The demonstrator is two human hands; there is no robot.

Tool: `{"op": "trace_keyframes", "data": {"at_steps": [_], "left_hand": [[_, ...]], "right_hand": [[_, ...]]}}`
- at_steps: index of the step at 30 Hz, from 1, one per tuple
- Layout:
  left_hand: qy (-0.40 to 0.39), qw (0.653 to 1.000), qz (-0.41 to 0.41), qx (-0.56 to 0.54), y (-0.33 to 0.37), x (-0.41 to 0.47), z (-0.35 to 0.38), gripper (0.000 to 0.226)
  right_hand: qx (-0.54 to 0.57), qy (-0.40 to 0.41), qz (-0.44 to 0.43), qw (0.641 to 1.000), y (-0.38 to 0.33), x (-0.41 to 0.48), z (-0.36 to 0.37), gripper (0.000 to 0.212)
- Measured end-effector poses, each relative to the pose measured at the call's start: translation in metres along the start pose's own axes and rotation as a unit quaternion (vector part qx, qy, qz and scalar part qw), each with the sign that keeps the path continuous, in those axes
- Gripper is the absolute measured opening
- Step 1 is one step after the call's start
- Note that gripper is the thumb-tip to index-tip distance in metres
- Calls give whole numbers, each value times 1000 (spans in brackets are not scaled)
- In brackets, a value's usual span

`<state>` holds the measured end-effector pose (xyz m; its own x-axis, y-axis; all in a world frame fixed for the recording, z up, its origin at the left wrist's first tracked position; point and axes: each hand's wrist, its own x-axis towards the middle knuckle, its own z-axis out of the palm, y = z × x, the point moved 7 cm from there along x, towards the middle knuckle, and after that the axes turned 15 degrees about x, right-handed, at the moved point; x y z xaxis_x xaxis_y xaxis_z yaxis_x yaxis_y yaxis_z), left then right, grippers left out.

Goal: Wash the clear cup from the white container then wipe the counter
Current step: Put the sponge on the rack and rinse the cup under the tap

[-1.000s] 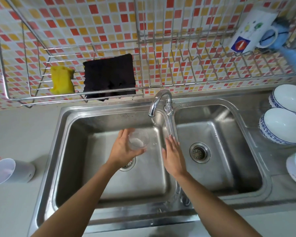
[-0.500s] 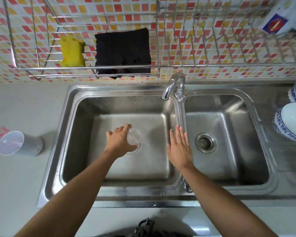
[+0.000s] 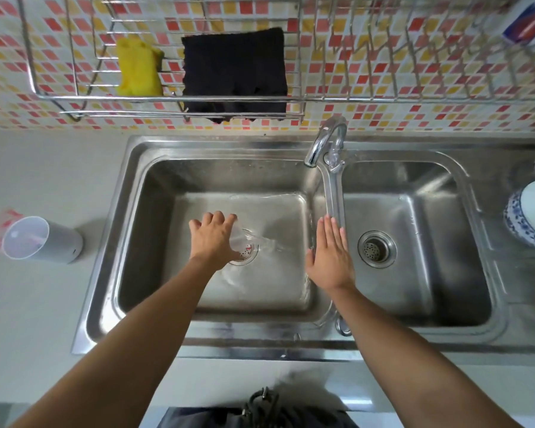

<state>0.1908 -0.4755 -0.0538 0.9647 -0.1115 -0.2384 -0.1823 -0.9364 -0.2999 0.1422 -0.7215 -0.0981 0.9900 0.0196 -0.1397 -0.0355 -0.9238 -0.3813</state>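
Observation:
My left hand (image 3: 212, 237) grips the clear cup (image 3: 241, 239) over the drain of the left sink basin (image 3: 155, 242). The cup is tipped on its side with its mouth to the right, and water spills out of it onto the basin floor. My right hand (image 3: 329, 257) is flat with the fingers together, hovering by the divider between the two basins and holding nothing. The white container (image 3: 40, 240) lies on its side on the pale counter (image 3: 44, 304) left of the sink. A black cloth (image 3: 233, 74) and a yellow sponge (image 3: 138, 67) hang on the wire rack.
The chrome faucet (image 3: 323, 143) curves over the left basin from the back edge. The right basin (image 3: 414, 242) has its own drain. Blue-and-white bowls (image 3: 530, 211) stand on the drainboard at the far right. A wire dish rack (image 3: 414, 57) runs along the tiled wall.
My left hand dropped from under the faucet to the drain and tipped the cup over, pouring its water out. My right hand stayed by the divider. The camera view shifted downward.

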Motion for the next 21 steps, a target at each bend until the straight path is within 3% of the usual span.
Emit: {"op": "trace_keyframes", "data": {"at_steps": [15, 21], "left_hand": [[-18, 994, 24, 108, -9, -12, -8, 75], [-1, 969, 98, 229, 1, -18, -12, 86]], "right_hand": [[-1, 4, -3, 1000, -2, 0, -1, 75], [16, 12, -3, 1000, -3, 0, -2, 77]]}}
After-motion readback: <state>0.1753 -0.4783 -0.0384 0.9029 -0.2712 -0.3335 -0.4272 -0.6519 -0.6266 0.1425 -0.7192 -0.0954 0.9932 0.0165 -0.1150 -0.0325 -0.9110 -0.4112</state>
